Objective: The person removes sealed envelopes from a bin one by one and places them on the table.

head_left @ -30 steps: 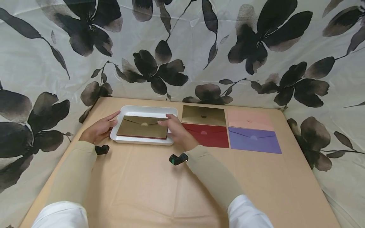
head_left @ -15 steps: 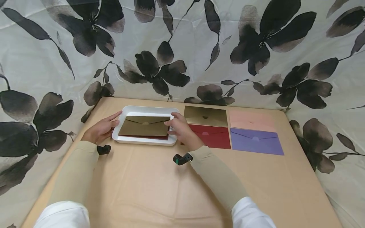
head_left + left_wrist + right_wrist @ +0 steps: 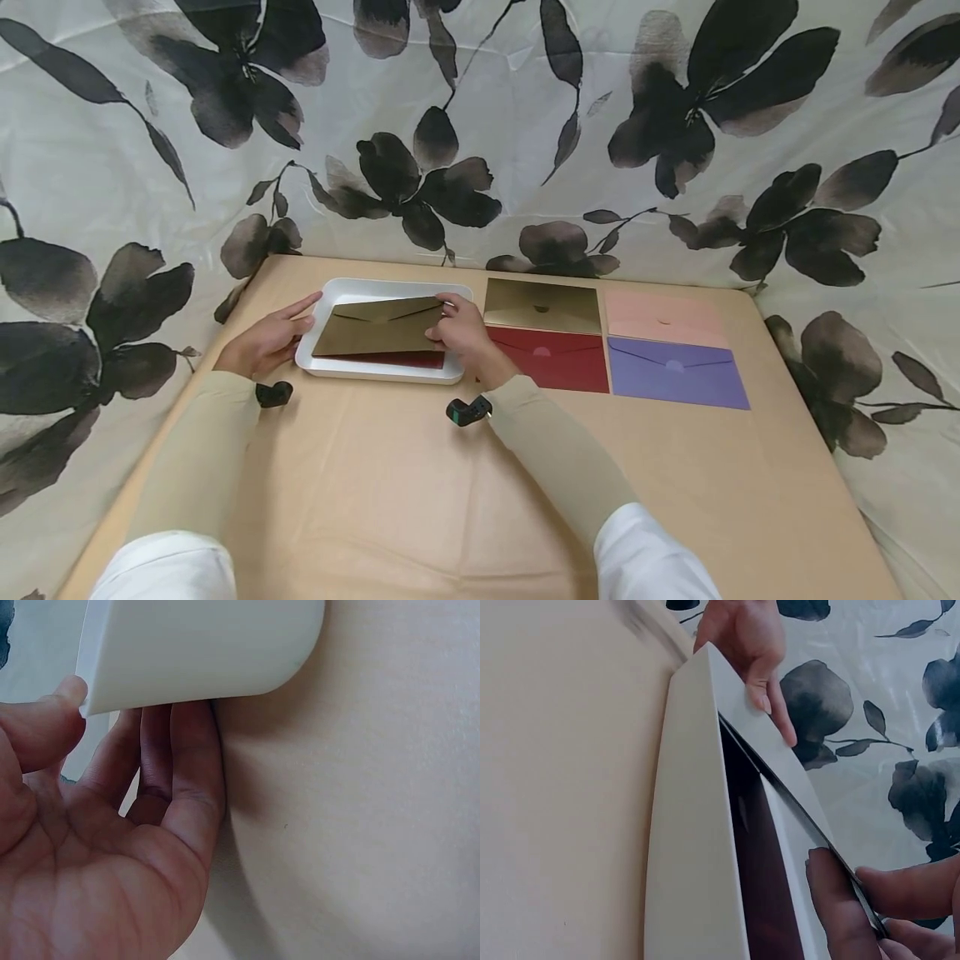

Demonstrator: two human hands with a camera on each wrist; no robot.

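A white tray [image 3: 375, 289] stands at the left of the table, with a gold envelope [image 3: 375, 331] over a dark red envelope [image 3: 390, 359] inside it. My left hand [image 3: 272, 337] holds the tray's left end; in the left wrist view its thumb [image 3: 56, 724] presses the rim while the other fingers reach under the tray. With thumb and fingers, my right hand [image 3: 467, 333] pinches the gold envelope by its right end. That end is tilted up, leaving a gap above the dark red envelope [image 3: 761, 877] in the right wrist view.
Right of the tray, several envelopes lie in two rows: another gold one [image 3: 542, 305], a pink one [image 3: 663, 317], a red one [image 3: 551, 358] and a purple one [image 3: 675, 375]. A floral curtain [image 3: 525, 167] hangs behind the tan-covered table [image 3: 375, 500].
My right hand has lifted the right end of the gold envelope, and more of the dark red one shows beneath it. My left hand has stayed on the tray.
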